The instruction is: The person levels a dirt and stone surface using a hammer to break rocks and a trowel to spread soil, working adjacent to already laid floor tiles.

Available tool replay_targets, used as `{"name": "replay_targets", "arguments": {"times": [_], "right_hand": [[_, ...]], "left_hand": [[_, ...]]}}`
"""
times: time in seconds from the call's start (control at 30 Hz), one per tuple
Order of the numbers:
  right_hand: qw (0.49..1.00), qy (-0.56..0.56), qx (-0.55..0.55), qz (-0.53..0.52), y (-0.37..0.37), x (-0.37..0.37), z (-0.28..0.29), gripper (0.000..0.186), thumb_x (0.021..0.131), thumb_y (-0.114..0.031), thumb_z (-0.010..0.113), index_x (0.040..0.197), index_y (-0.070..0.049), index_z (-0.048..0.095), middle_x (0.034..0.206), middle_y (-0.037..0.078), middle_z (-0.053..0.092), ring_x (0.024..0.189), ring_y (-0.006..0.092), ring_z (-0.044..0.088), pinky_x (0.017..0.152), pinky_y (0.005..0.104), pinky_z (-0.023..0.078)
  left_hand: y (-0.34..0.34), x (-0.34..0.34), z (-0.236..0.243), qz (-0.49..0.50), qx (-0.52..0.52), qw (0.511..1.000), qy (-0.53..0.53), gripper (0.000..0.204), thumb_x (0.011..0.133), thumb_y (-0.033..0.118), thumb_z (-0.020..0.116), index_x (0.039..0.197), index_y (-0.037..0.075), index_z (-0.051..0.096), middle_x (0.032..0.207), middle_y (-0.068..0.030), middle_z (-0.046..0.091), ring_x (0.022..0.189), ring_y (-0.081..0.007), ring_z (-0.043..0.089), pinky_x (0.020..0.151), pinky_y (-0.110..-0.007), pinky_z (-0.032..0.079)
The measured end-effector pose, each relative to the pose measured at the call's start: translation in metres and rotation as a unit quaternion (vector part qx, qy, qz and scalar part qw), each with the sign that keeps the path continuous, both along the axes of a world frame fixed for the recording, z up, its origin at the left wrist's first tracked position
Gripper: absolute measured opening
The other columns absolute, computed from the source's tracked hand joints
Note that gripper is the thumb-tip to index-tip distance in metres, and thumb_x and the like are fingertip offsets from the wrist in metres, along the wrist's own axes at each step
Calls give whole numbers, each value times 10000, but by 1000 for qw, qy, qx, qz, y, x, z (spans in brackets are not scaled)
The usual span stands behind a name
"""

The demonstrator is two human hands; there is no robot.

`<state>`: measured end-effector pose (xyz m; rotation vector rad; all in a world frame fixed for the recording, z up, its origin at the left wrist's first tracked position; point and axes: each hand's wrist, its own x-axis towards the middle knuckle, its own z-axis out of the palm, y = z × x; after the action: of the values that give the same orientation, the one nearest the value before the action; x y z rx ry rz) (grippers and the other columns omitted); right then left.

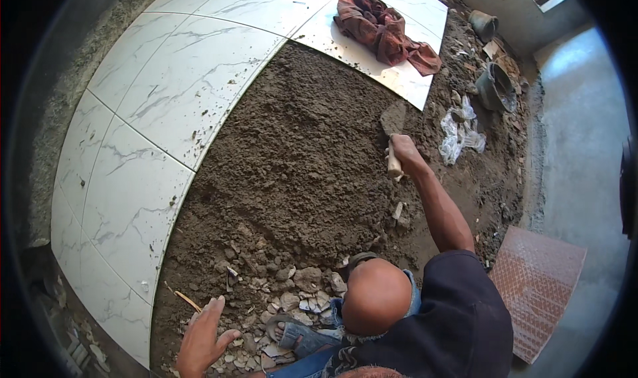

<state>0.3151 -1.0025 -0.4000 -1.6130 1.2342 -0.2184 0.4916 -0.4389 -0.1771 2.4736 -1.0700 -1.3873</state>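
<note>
We are seeing no labels, signs or screens — only one thing resembling packaging: a crumpled white plastic bag lying on the dirt bed near its right edge, just beside the corner of the laid white tiles — its surface showing no print.

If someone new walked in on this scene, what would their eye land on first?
Most likely the wide bed of dark mortar filling the middle, bordered on the left and top by laid white marble-look tiles. Next, the right hand gripping a trowel at the bed's far right edge. A crumpled reddish cloth on the top tiles also stands out, while the left hand rests on rubble near the bottom.
</note>
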Motion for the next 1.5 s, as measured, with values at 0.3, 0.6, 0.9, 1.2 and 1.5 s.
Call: {"name": "replay_targets", "arguments": {"times": [0.3,0.6,0.9,1.2,1.5], "right_hand": [[896,5,-312,316,12,141,-26,350,938,-262,425,843,44,565,726,138,584,613,258,574,594,411,457],[919,70,-53,383,8,180,64,346,1006,-360,385,1034,-49,532,855,78,551,745,186,526,677,360,476],[732,203,-320,566,-73,167,55,329,968,-377,452,955,-79,591,707,132,582,648,275,562,650,463,466],[736,248,-389,495,-113,235,44,356,942,-383,433,1008,-81,608,970,187,649,934,370,607,798,480,467],[851,159,-306,396,-116,249,15,430,971,-401,415,982,-7,588,886,164,654,836,308,630,738,440,488]], "left_hand": [[-6,-3,-4,3,8,1000,6,767,829,381,677,1415,19,341,1406,-238,415,1333,-367,366,1101,-451,282],[-2,2,-10,24,-3,1000,-3,746,836,392,670,1401,18,359,1391,-242,433,1324,-366,385,1082,-477,303],[-16,18,-32,-6,8,1000,8,750,849,408,656,1415,35,335,1384,-266,425,1310,-388,392,1066,-497,319],[-29,19,-23,10,27,1000,3,722,849,397,657,1392,14,376,1415,-218,416,1327,-353,382,1088,-413,321],[-30,19,-27,-8,-5,1000,-6,733,853,409,645,1410,39,344,1390,-244,427,1310,-383,389,1059,-488,326]]}}
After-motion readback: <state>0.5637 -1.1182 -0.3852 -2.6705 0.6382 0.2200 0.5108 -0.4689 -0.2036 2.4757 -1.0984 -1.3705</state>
